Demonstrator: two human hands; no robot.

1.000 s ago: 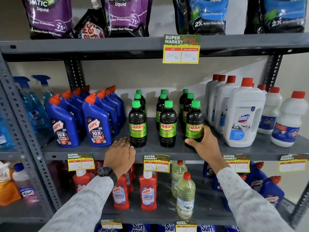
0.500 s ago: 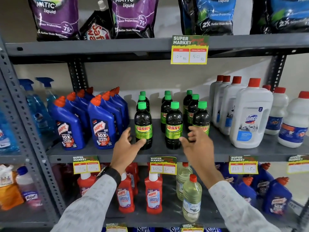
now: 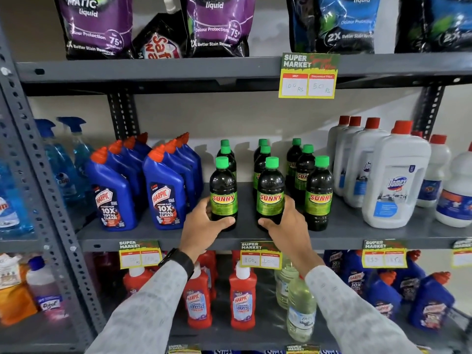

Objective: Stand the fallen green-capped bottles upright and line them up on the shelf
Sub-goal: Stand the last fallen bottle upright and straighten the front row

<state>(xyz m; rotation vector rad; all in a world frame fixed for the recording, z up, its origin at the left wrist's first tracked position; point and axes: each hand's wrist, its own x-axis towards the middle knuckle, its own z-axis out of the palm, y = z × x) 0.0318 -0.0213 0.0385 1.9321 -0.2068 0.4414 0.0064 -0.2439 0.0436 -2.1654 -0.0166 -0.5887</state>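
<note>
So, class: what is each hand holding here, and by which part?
Left hand grips the front-left Sunny bottle around its lower body; right hand grips the front-middle Sunny bottle likewise.

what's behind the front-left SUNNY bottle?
Behind the front-left SUNNY bottle, held by the left hand, two more green-capped bottles stand in file; only caps and shoulders show, bodies and labels covered.

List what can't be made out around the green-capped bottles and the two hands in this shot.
- Head view: base of the left front bottle is covered by the left hand.
- Base of the middle front bottle is covered by the right hand.
- Back-row bottles: labels mostly blocked by the bottles in front.
- Price tag below them: handwriting too blurred to read surely.
</note>
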